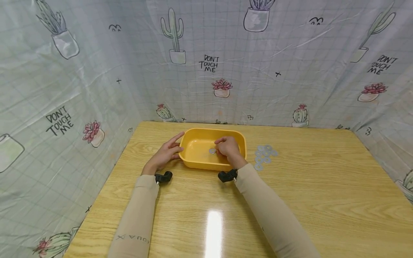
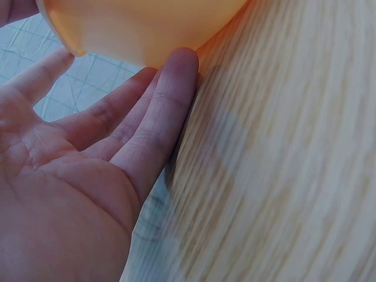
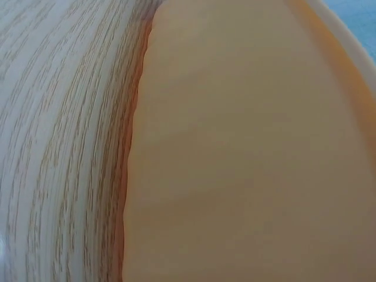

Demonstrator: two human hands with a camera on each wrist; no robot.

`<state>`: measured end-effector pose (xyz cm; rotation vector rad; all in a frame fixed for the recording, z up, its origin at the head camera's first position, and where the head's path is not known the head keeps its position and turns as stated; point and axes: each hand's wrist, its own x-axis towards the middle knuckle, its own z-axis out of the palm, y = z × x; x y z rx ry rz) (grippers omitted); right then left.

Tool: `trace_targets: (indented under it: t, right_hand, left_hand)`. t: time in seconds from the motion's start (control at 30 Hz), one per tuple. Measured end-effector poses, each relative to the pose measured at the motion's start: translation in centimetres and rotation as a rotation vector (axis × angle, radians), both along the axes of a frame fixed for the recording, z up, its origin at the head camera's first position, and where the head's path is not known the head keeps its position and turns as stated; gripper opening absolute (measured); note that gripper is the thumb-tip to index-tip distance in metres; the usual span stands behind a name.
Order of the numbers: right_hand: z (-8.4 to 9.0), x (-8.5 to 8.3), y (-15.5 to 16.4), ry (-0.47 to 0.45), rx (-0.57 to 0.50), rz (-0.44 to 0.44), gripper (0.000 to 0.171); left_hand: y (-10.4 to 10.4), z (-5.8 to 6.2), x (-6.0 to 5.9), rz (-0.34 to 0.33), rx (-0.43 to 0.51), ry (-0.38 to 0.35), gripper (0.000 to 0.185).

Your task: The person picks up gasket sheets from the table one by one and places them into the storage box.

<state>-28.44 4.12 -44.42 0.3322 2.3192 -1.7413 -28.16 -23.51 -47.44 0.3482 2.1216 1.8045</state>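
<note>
A yellow plastic tub point(image 1: 201, 165) stands on the table, its long side toward me. My left hand point(image 1: 165, 153) holds its left end, the thumb over the rim and the other fingers point(image 2: 155, 120) against the outer wall, low near the tabletop. Inside the tub is my right hand point(image 1: 228, 146), reaching over the near rim with bent fingers. Just left of its fingertips shows a small silvery disc point(image 1: 212, 151) close to the tub floor. I cannot tell whether the right fingers hold anything. In the right wrist view, the tub's outer wall point(image 3: 235, 141) hides that hand.
Several flat metal washers point(image 1: 259, 167) lie grouped on the wooden table point(image 1: 309, 186), right of the tub. A patterned curtain point(image 1: 258, 86) hangs behind the table's far edge and along both sides. Black wrist cameras point(image 1: 227, 175) sit near the tub's near side.
</note>
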Motion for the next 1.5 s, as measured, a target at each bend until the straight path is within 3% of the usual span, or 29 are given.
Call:
trace_targets:
  t: [0.2, 0.37, 0.53, 0.67, 0.93, 1.23, 1.37, 1.5]
  right_hand:
    - [0.0, -0.2, 0.1, 0.083, -0.103, 0.000, 0.022]
    - [2.1, 0.1, 1.3, 0.170, -0.190, 0.054, 0.025]
    - [4.7, 1.1, 4.3, 0.249, -0.185, 0.102, 0.022]
    - [5.2, 1.9, 8.0, 0.319, -0.228, 0.092, 0.025]
    - [2.7, 3.2, 15.5, 0.340, -0.273, -0.023, 0.020]
    - [-0.3, 3.1, 19.2, 0.278, -0.140, -0.050, 0.009]
    - [-1.3, 2.7, 19.7, 0.239, -0.054, -0.021, 0.024]
    - [-1.7, 3.1, 21.3, 0.233, 0.114, -0.047, 0.037]
  left_hand:
    - [0.1, 0.0, 0.0, -0.001, -0.002, -0.002, 0.066]
    - [0.0, -0.2, 0.0, -0.006, 0.004, 0.003, 0.067]
    - [0.2, -0.1, 0.0, -0.007, 0.015, 0.000, 0.067]
    - [0.3, 0.0, 0.1, -0.008, 0.015, 0.001, 0.066]
    - [0.1, -0.1, 0.1, -0.001, 0.011, 0.003, 0.067]
    - [-0.7, 0.2, 0.2, 0.006, 0.001, -0.001, 0.066]
    - [-1.1, 0.3, 0.4, 0.029, -0.012, 0.011, 0.066]
    - [-0.2, -0.1, 0.0, -0.019, 0.002, 0.015, 0.067]
